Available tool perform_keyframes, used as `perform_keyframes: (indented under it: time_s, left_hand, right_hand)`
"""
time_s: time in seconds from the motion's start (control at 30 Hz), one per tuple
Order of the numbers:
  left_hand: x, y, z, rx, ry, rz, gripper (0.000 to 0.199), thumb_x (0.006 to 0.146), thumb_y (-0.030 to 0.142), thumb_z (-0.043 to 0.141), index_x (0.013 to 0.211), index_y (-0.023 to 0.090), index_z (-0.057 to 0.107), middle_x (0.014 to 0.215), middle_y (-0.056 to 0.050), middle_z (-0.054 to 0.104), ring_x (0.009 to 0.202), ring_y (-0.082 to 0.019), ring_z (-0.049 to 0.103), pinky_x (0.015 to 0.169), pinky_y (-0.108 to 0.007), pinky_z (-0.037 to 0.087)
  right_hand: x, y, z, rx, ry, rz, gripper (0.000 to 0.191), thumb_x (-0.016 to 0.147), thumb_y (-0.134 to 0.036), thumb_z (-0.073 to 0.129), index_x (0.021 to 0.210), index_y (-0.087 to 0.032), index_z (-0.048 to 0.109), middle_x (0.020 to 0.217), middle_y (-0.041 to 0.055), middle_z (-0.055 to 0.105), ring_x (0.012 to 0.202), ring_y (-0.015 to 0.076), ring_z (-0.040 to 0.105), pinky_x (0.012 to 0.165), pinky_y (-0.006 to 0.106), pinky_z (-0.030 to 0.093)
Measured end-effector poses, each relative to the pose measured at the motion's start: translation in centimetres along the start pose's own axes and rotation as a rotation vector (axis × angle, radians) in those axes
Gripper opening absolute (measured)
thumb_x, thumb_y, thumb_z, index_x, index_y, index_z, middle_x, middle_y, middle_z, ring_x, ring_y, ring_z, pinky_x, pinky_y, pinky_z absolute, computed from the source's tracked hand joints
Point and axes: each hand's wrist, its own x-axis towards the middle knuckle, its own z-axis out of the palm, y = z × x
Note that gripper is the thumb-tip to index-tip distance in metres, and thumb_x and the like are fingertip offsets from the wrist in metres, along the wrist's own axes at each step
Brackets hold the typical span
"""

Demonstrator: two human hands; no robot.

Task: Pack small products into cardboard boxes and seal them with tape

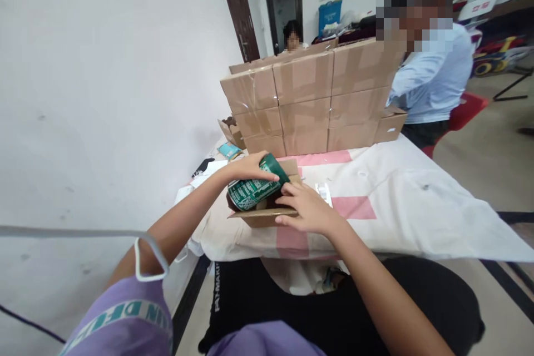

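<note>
A green can with white print (250, 192) lies tilted over a small open cardboard box (265, 221), its left end down inside the box. My left hand (252, 168) is wrapped over the upper side of the can, thumb on its front. My right hand (302, 208) is at the right side of the box, with fingers apart, the upper ones near the right end of the can and a lower one by the box's front edge. The inside of the box is mostly hidden by the can and my fingers.
Stacked taped cardboard boxes (306, 103) form a wall across the back of the cloth-covered table (409, 194). A blue packet (229, 150) lies at the back left, a small white object (323, 193) right of the box. One person sits at the right; another is behind the boxes.
</note>
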Motion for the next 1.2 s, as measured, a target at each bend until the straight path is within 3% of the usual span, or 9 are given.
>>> perform_keyframes:
  time_s: [0.13, 0.23, 0.47, 0.7, 0.77, 0.83, 0.97, 1.07, 1.2]
  left_hand:
    - [-0.9, -0.8, 0.8, 0.023, 0.055, 0.118, 0.092, 0.066, 0.074, 0.078, 0.138, 0.023, 0.054, 0.135, -0.011, 0.065, 0.123, -0.034, 0.063, 0.102, -0.041, 0.051]
    - [-0.7, -0.7, 2.8, 0.182, 0.019, 0.230, 0.095, 0.067, 0.073, 0.079, 0.142, 0.022, 0.051, 0.142, -0.015, 0.061, 0.129, -0.036, 0.059, 0.107, -0.044, 0.047]
    - [1.2, -0.5, 8.3, 0.461, -0.074, 0.396, 0.086, 0.087, 0.065, 0.066, 0.152, 0.014, 0.042, 0.140, -0.021, 0.057, 0.130, -0.036, 0.059, 0.105, -0.044, 0.048]
    - [0.5, -0.5, 8.9, 0.368, -0.194, 0.352, 0.090, 0.095, 0.051, 0.062, 0.166, 0.021, 0.015, 0.165, -0.019, 0.035, 0.149, -0.033, 0.043, 0.116, -0.043, 0.041]
    - [0.2, -0.2, 8.3, 0.310, -0.231, 0.302, 0.088, 0.093, 0.049, 0.062, 0.166, 0.027, 0.017, 0.169, -0.014, 0.032, 0.149, -0.033, 0.043, 0.114, -0.041, 0.042]
    - [-0.3, 0.1, 7.2, 0.292, -0.225, 0.188, 0.077, 0.093, 0.055, 0.059, 0.161, 0.031, 0.033, 0.160, -0.013, 0.048, 0.138, -0.036, 0.056, 0.107, -0.043, 0.047]
    - [-1.6, -0.1, 5.3, 0.269, -0.149, -0.195, 0.074, 0.089, 0.075, 0.046, 0.133, 0.018, 0.062, 0.128, -0.023, 0.071, 0.115, -0.043, 0.068, 0.096, -0.048, 0.050]
    - [-2.2, -0.9, 5.2, 0.248, -0.183, -0.358, 0.076, 0.085, 0.079, 0.044, 0.117, 0.014, 0.064, 0.124, -0.026, 0.072, 0.112, -0.044, 0.069, 0.092, -0.049, 0.052]
    - [-2.5, -1.9, 6.7, 0.181, -0.229, -0.409, 0.072, 0.085, 0.073, 0.046, 0.131, 0.017, 0.054, 0.138, -0.020, 0.067, 0.120, -0.036, 0.069, 0.093, -0.041, 0.054]
  right_hand:
    - [-1.2, 1.5, -0.2, -0.030, 0.235, 0.025, 0.045, 0.093, -0.060, 0.061, 0.095, -0.017, 0.072, 0.098, 0.0098, 0.057, 0.088, 0.0246, 0.055, 0.076, 0.040, 0.047]
    - [-2.2, 3.4, -0.2, 0.057, 0.347, 0.094, 0.038, 0.098, -0.054, 0.056, 0.085, -0.020, 0.064, 0.091, 0.0061, 0.053, 0.078, 0.0204, 0.053, 0.070, 0.036, 0.046]
    - [-3.2, 4.8, 0.5, 0.108, 0.412, 0.118, 0.029, 0.099, -0.047, 0.055, 0.087, -0.022, 0.060, 0.092, 0.0057, 0.050, 0.084, 0.0219, 0.056, 0.075, 0.037, 0.049]
    - [-2.9, 4.6, 0.8, 0.152, 0.481, 0.116, 0.024, 0.100, -0.041, 0.052, 0.087, -0.022, 0.060, 0.091, 0.0059, 0.050, 0.083, 0.0219, 0.056, 0.075, 0.038, 0.050]
    - [-2.8, 4.6, 0.8, 0.149, 0.475, 0.125, 0.024, 0.100, -0.040, 0.052, 0.087, -0.022, 0.060, 0.092, 0.0062, 0.050, 0.083, 0.0222, 0.056, 0.076, 0.038, 0.050]
    - [-2.8, 4.6, 0.9, 0.140, 0.460, 0.148, 0.024, 0.101, -0.040, 0.051, 0.088, -0.022, 0.061, 0.093, 0.0066, 0.050, 0.085, 0.0229, 0.057, 0.078, 0.039, 0.051]
    - [-3.1, 5.1, 1.2, 0.142, 0.458, 0.210, 0.025, 0.102, -0.037, 0.048, 0.087, -0.022, 0.060, 0.095, 0.0071, 0.050, 0.088, 0.0233, 0.059, 0.082, 0.040, 0.052]
    - [-3.1, 5.5, 1.8, 0.154, 0.505, 0.235, 0.021, 0.101, -0.033, 0.048, 0.087, -0.022, 0.060, 0.092, 0.0069, 0.051, 0.085, 0.0228, 0.059, 0.081, 0.039, 0.052]
    - [-2.4, 5.7, 3.1, 0.260, 0.655, 0.361, 0.019, 0.094, -0.023, 0.050, 0.110, -0.021, 0.060, 0.102, 0.0094, 0.054, 0.088, 0.0231, 0.060, 0.079, 0.039, 0.053]
